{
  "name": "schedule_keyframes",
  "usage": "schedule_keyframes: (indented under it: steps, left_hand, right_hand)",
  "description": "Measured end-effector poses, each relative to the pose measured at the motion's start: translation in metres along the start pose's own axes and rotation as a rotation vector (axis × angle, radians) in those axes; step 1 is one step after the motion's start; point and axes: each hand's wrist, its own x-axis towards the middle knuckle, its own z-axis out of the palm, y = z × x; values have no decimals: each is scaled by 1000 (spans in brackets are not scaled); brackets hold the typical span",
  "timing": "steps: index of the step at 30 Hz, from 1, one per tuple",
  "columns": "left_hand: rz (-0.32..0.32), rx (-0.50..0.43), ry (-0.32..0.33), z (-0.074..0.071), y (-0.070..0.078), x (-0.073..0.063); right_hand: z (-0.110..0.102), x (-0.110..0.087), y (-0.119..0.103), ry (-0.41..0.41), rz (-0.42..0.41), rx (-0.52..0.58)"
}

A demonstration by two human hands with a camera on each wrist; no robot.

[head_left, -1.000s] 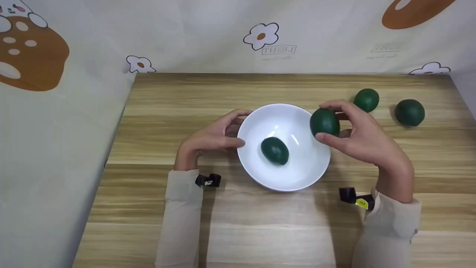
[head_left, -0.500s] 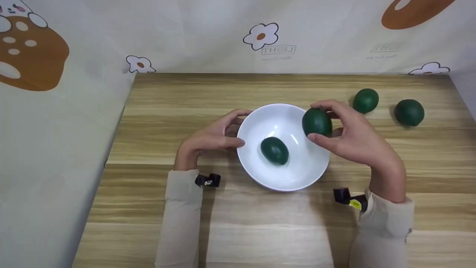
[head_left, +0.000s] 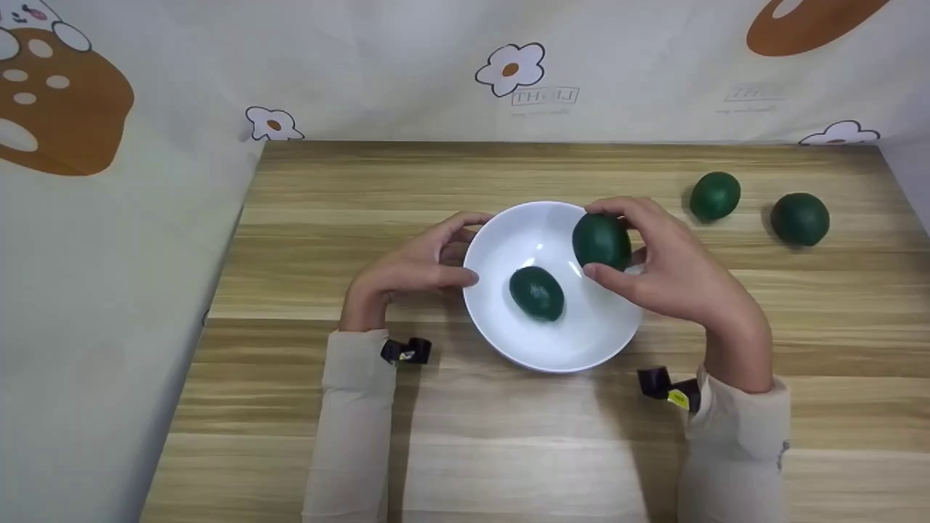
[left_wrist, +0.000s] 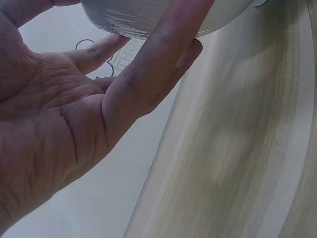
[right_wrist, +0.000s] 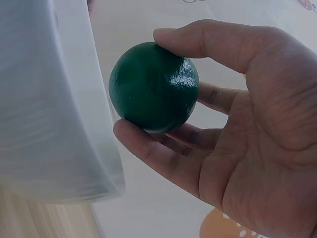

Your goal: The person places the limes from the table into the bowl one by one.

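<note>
My right hand (head_left: pixel 665 269) pinches a glossy dark green avocado (head_left: pixel 601 242) between thumb and fingers, over the right side of a white bowl (head_left: pixel 581 334). Seen from the right wrist, the avocado (right_wrist: pixel 153 87) is beside the bowl's rim (right_wrist: pixel 79 59). A second avocado (head_left: pixel 536 293) lies inside the bowl, left of its middle. My left hand (head_left: pixel 418 261) holds the bowl's left side, thumb at the rim and the other fingers against the outer wall. In the left wrist view its fingers (left_wrist: pixel 148 74) reach up around the bowl's underside (left_wrist: pixel 129 20).
Two more avocados stand on the wooden table (head_left: pixel 305 240) at the back right: one (head_left: pixel 716 196) just beyond my right hand, the other (head_left: pixel 800 219) farther right. A pale patterned wall sheet (head_left: pixel 407 73) runs along the table's back and left edges.
My right hand has carried its avocado leftward, from the bowl's right rim to above the inside. The left hand, the bowl and the avocado in it have stayed in place.
</note>
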Motion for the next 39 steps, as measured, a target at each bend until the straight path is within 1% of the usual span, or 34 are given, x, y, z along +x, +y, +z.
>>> schedule_keyframes:
  steps: [3, 8, 16, 26, 29, 33, 39]
  left_hand:
    - [0, -9, -2, 1, 1, 1]
    - [-22, -16, 3, 1, 1, 0]
    - [-22, -18, 8, 0, 1, -1]
    - [-35, -7, 13, 1, 0, -1]
    - [-25, -7, 10, 1, 0, -1]
    - [-10, -14, 2, 1, 0, 0]
    - [-22, -15, 6, 1, 0, 0]
  right_hand:
    - [2, 0, -2, 4, 7, -10]
    - [6, 3, -5, -3, 3, -38]
    - [10, 6, -12, -11, 9, -71]
    - [13, 7, -12, 50, -16, -108]
    - [14, 8, -12, 63, -35, -118]
    - [13, 8, -13, 80, -45, -93]
    - [10, 6, -13, 91, -8, -62]
